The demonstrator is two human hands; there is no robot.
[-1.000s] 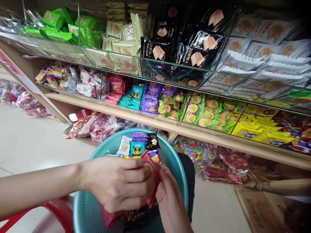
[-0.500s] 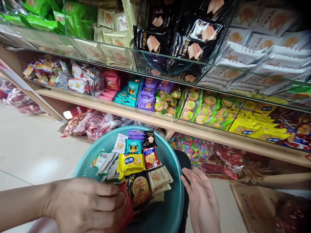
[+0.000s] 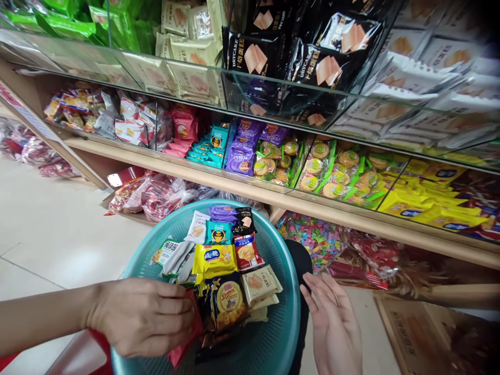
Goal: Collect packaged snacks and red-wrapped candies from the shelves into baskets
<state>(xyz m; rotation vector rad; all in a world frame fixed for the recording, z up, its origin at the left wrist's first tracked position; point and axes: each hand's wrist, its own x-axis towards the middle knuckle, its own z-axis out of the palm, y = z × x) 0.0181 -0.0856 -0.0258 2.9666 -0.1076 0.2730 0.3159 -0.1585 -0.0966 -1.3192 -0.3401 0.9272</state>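
A teal plastic basket [image 3: 273, 317] holds assorted wrapped snacks. Over its lower left part, my left hand [image 3: 146, 317] has its fingers closed on a red packet [image 3: 191, 330], which lies left of a dark blue cookie packet [image 3: 224, 302]. Behind that are a yellow packet [image 3: 214, 259], a teal one [image 3: 219, 232] and a red-and-blue one [image 3: 247, 252]. Cream packets [image 3: 261, 285] rest at the right inside the basket. My right hand [image 3: 332, 317] is just outside the basket's right side, fingers apart, holding nothing.
Glass-fronted shelves [image 3: 234, 179] of sorted snacks run across the view. Beneath them lie bagged red goods [image 3: 164, 195] and colourful small sweets [image 3: 308, 237]. A cardboard box [image 3: 406, 333] stands at the lower right, and tiled floor [image 3: 39, 224] shows at the left.
My left hand has shifted slightly, still with the red packet, whose pinkish lower part now shows below the fingers. The view has moved a little, and my right hand remains open beside the basket.
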